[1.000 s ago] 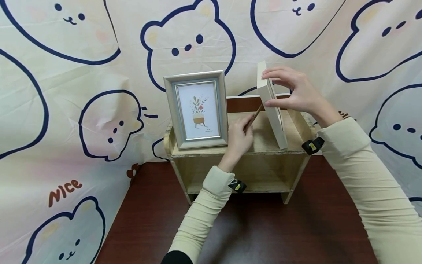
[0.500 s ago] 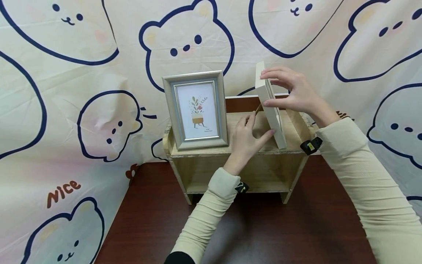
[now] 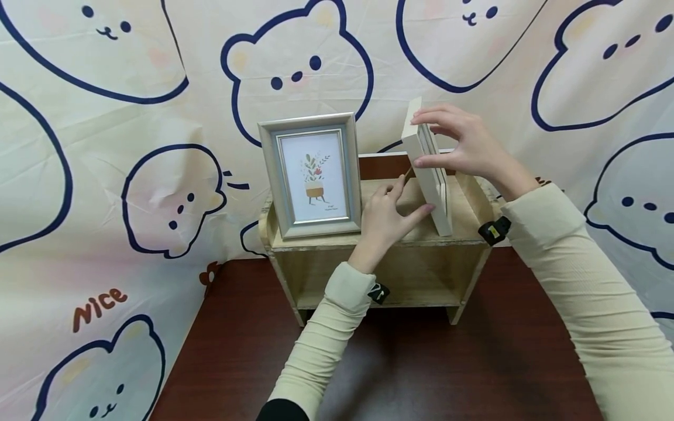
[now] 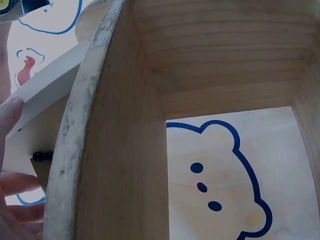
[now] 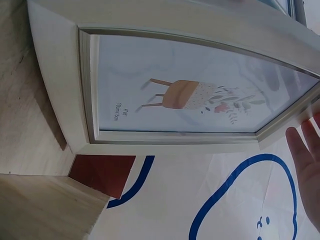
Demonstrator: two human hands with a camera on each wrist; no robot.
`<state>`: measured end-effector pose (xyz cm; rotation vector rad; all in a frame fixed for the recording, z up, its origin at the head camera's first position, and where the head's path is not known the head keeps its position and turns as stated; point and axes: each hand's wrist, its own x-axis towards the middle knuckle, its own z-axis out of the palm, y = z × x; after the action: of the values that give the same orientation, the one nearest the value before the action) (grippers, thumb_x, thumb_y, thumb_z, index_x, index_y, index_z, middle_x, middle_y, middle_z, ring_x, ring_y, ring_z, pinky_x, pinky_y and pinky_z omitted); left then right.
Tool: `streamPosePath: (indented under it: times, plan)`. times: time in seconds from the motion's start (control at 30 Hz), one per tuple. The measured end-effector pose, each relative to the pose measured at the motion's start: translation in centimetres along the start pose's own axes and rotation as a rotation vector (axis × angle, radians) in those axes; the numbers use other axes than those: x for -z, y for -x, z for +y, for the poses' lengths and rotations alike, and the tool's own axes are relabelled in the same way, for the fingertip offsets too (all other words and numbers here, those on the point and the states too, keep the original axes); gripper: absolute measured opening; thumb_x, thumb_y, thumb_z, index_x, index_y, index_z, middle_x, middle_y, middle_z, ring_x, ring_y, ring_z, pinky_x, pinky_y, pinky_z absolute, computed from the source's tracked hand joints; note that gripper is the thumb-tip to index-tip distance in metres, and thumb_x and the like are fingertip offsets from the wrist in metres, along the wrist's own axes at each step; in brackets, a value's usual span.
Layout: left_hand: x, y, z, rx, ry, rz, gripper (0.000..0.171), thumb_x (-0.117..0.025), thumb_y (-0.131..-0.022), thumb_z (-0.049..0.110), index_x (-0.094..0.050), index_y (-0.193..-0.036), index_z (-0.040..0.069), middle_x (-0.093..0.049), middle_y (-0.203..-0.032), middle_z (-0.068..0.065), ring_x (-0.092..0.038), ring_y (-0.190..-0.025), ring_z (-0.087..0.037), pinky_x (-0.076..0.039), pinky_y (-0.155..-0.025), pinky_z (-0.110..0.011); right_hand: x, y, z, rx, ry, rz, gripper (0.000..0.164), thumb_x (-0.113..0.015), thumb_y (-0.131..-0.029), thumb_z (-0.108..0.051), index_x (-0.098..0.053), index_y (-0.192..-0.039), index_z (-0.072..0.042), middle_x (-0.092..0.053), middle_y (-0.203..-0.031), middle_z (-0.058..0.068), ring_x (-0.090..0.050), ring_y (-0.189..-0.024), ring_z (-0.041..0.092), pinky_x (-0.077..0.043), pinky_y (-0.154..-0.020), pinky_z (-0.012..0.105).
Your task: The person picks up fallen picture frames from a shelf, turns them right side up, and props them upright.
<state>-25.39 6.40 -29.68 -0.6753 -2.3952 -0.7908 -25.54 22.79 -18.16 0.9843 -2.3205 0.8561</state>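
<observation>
A white picture frame [image 3: 429, 175] stands on edge, leaning a little, on top of the small wooden shelf unit [image 3: 316, 243]. My right hand [image 3: 468, 143] holds its upper part between thumb and fingers. In the right wrist view, the frame's front shows a potted-plant print [image 5: 182, 95] behind glass. My left hand [image 3: 383, 219] is behind the frame, thumb stretched out to the frame's lower edge. Its other fingers are near the brown back stand [image 3: 409, 172], mostly hidden. A black fitting [image 4: 43, 156] shows beside these fingers in the left wrist view.
Left on the shelf top stands a silver-and-blue picture frame [image 3: 316, 175] with a plant print, close to my left hand. Low side panels [image 3: 476, 193] edge the top. The unit stands on a dark red-brown table [image 3: 411, 368] before a bear-patterned cloth [image 3: 174, 199].
My left hand has loosened from the back stand and spread its thumb to the white frame's edge. That frame has shifted slightly left and turned, while my right hand keeps hold of it.
</observation>
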Motion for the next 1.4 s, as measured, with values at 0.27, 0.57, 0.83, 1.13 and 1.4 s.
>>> streamPosePath:
  times: [0.27,0.57,0.83,1.13,1.4]
  plan:
    - [0.4,-0.2,-0.2,0.07,0.033,-0.068,0.079,-0.06,-0.076,0.06,-0.043,-0.137,0.013,-0.056,-0.117,-0.013,-0.054,-0.106,-0.027,-0.047,-0.082,-0.038,-0.4,-0.5,-0.1,-0.036,0.03,-0.003,0.059,-0.079,-0.067,-0.005,-0.056,-0.121,-0.002,-0.051,-0.125,0.01,-0.045,-0.116,0.021,-0.04,-0.097,0.031]
    - [0.4,-0.2,-0.3,0.08,0.046,-0.09,0.078,-0.059,-0.078,0.058,-0.04,-0.138,0.011,-0.052,-0.124,-0.013,-0.048,-0.114,-0.026,-0.042,-0.09,-0.039,-0.7,-0.5,0.0,-0.028,0.048,0.015,0.058,-0.08,-0.066,-0.004,-0.056,-0.119,-0.001,-0.051,-0.124,0.011,-0.045,-0.114,0.021,-0.042,-0.095,0.033]
    - [-0.6,0.2,0.7,-0.114,0.119,0.2,0.058,-0.069,-0.078,0.039,-0.057,-0.117,-0.002,-0.054,-0.116,-0.015,-0.05,-0.109,-0.026,-0.041,-0.093,-0.033,0.1,-0.3,0.8,0.03,0.035,-0.049,0.067,-0.08,-0.064,0.0,-0.052,-0.124,0.0,-0.048,-0.128,0.014,-0.043,-0.117,0.026,-0.041,-0.095,0.043]
    - [-1.5,0.2,1.3,-0.145,0.338,0.287,0.038,-0.072,-0.076,0.021,-0.061,-0.104,-0.003,-0.064,-0.093,-0.012,-0.06,-0.085,-0.02,-0.047,-0.075,-0.021,1.2,-0.5,1.1,0.064,0.107,-0.138,0.073,-0.081,-0.065,-0.009,-0.049,-0.13,-0.005,-0.044,-0.134,0.014,-0.036,-0.125,0.028,-0.033,-0.098,0.049]
    - [-1.3,0.2,1.9,-0.111,0.404,0.303,0.024,-0.068,-0.074,0.011,-0.063,-0.094,-0.002,-0.063,-0.072,-0.008,-0.059,-0.068,-0.015,-0.044,-0.064,-0.015,1.1,-0.8,1.3,0.04,0.139,-0.135,0.089,-0.084,-0.06,-0.01,-0.038,-0.136,-0.001,-0.037,-0.138,0.016,-0.035,-0.124,0.029,-0.038,-0.093,0.051]
